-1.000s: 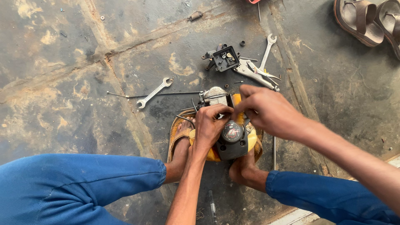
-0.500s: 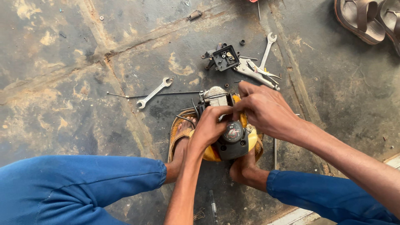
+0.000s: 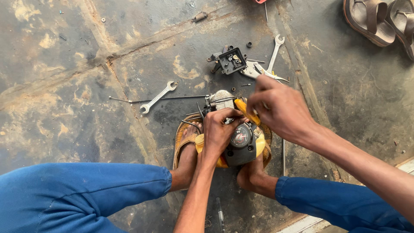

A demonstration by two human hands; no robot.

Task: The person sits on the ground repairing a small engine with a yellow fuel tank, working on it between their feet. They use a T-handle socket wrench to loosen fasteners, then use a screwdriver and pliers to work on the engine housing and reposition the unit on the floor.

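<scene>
A small engine point(image 3: 245, 144) with a yellow body and a dark round cover sits on the floor, clamped between my two bare feet. My left hand point(image 3: 219, 131) presses down on its top, fingers curled over the grey metal part point(image 3: 222, 98) at its far end. My right hand point(image 3: 280, 110) hovers just right of that spot, fingers closed on a yellow-handled tool point(image 3: 244, 108) that points at the engine's top. The tool's tip is hidden under my hands.
On the stained concrete floor lie a silver wrench point(image 3: 158, 97), a thin rod point(image 3: 129, 101), a black square part point(image 3: 233, 60), a second wrench point(image 3: 276, 49) and pliers point(image 3: 258, 71). A pair of sandals point(image 3: 375, 21) rests at the top right. Small bolts are scattered about.
My right hand has shifted slightly to the right, so more of the yellow handle shows. My left hand stays on the engine.
</scene>
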